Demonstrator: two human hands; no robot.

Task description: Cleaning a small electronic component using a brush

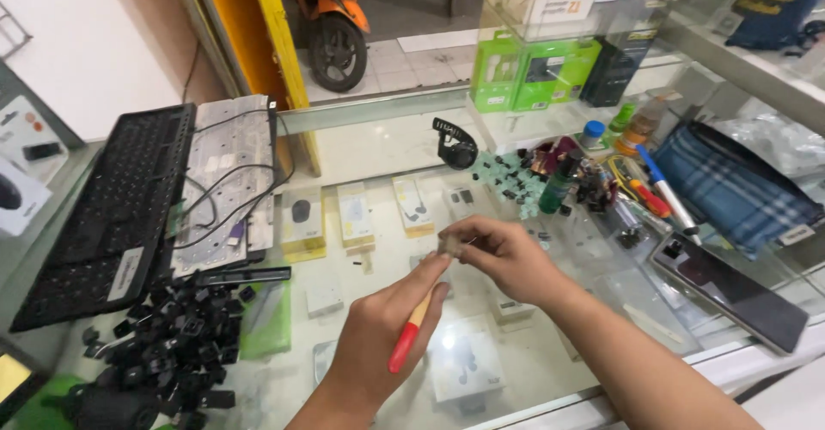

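Note:
Over the glass counter (550, 370), my left hand (378, 344) grips a small brush (409, 331) with a red and tan handle, its tip raised toward my other hand. My right hand (507, 254) pinches a tiny grey keyboard part (449, 245) between thumb and fingers, right at the brush tip. A heap of black keycaps (176, 344) lies at the lower left. A black keyboard frame (107, 211) and a bare metal keyboard plate (225, 181) with cables rest at the left.
A smartphone (730, 292) lies at the right edge beside a blue checked cloth (739, 185). Pens, small bottles and loose black parts (601, 181) crowd the back right. Green boxes (533, 73) stand behind glass. An orange scooter (331, 18) is parked outside.

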